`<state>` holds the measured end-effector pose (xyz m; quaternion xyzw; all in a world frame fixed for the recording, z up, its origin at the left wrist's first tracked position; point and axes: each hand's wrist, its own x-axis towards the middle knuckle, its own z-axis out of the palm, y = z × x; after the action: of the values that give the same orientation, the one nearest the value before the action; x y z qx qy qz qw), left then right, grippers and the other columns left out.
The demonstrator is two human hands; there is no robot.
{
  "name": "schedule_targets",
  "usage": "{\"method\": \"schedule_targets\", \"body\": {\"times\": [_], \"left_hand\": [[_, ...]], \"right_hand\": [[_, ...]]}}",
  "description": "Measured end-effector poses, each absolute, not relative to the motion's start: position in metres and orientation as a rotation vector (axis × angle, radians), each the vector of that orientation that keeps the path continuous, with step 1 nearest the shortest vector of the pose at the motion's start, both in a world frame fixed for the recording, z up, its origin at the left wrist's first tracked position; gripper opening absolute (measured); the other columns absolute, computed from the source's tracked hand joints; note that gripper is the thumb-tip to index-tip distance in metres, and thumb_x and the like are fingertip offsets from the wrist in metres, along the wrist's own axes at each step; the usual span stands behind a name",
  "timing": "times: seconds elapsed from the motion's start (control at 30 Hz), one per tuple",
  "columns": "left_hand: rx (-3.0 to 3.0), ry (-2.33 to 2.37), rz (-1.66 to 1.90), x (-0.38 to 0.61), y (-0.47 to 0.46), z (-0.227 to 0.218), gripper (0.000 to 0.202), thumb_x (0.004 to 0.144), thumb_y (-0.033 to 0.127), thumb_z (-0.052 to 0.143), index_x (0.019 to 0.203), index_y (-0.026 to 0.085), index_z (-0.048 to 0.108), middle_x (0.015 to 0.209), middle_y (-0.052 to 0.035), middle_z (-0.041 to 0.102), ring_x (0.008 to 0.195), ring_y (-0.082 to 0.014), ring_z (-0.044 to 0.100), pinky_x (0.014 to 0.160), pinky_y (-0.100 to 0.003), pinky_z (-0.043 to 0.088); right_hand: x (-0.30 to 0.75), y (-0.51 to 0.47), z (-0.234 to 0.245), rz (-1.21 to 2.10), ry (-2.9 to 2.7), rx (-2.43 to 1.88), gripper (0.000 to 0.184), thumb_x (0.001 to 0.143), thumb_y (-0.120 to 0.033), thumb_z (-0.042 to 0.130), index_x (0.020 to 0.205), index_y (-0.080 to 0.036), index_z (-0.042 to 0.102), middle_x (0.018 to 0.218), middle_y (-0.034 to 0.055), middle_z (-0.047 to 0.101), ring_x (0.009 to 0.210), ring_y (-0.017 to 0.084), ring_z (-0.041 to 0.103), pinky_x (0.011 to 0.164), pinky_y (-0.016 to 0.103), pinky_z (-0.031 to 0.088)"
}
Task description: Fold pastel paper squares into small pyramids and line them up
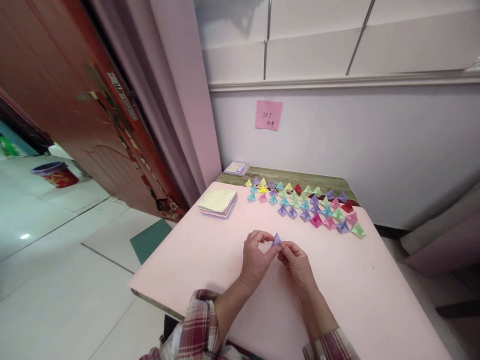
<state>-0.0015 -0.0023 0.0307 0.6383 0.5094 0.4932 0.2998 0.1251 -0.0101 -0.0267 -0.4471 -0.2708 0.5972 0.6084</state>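
A small folded lavender paper piece (276,240) with a pointed top is held up over the pink-covered table (210,255). My left hand (257,254) pinches it from the left between thumb and fingers. From the right, my right hand (296,260) grips its lower right corner with thumb and forefinger. Beyond my hands stand rows of folded paper pieces (316,220) in purple, pink, green, blue, yellow and red. To the left lies a stack of square paper sheets (217,201) with pale yellow on top.
A printed packet (237,168) lies at the table's far left corner. Above it, a pink note (269,115) is stuck on the wall. A purple curtain (180,85) and a red-brown door (75,85) stand left. A red bin (56,174) and a green mat (150,241) are on the floor.
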Motion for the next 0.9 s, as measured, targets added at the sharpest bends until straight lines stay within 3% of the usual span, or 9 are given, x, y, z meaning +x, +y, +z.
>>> {"method": "schedule_targets", "body": {"times": [0.23,0.43,0.73,0.9], "left_hand": [[1.564,1.343,1.179,-0.004,0.000,0.024,0.018,0.073,0.036,0.068,0.069,0.018,0.065,0.072,-0.0007,0.058,0.070,-0.0149,0.049,0.067,-0.028,0.041],[1.054,1.072,1.001,-0.004,0.002,0.011,0.033,0.070,0.047,0.071,0.082,0.016,0.065,0.055,0.0047,0.049,0.051,-0.0088,0.041,0.051,-0.022,0.032],[0.867,0.852,0.824,-0.018,0.005,0.019,0.034,0.073,0.047,0.070,0.075,0.015,0.059,0.057,0.0030,0.053,0.045,-0.0059,0.043,0.049,-0.021,0.033],[0.897,0.838,0.746,-0.025,0.008,0.024,0.035,0.073,0.048,0.071,0.073,0.015,0.058,0.055,0.0031,0.053,0.047,-0.0064,0.046,0.049,-0.020,0.035]], "right_hand": [[0.124,-0.014,-0.018,1.129,-0.805,-1.183,0.028,0.066,-0.045,0.077,0.074,-0.018,0.072,0.064,0.0000,0.059,0.063,0.014,0.049,0.061,0.026,0.043],[0.122,-0.017,-0.012,0.960,-0.871,-1.242,0.026,0.070,-0.044,0.074,0.076,-0.019,0.073,0.058,-0.0013,0.056,0.058,0.014,0.048,0.055,0.026,0.039],[0.124,-0.018,-0.011,1.377,-0.742,-0.955,0.032,0.075,-0.051,0.069,0.079,-0.019,0.069,0.062,-0.0008,0.059,0.057,0.012,0.052,0.057,0.025,0.043],[0.124,-0.018,-0.009,1.565,-0.718,-0.960,0.042,0.068,-0.046,0.077,0.100,-0.020,0.069,0.069,-0.0014,0.060,0.055,0.009,0.048,0.055,0.023,0.042]]}}
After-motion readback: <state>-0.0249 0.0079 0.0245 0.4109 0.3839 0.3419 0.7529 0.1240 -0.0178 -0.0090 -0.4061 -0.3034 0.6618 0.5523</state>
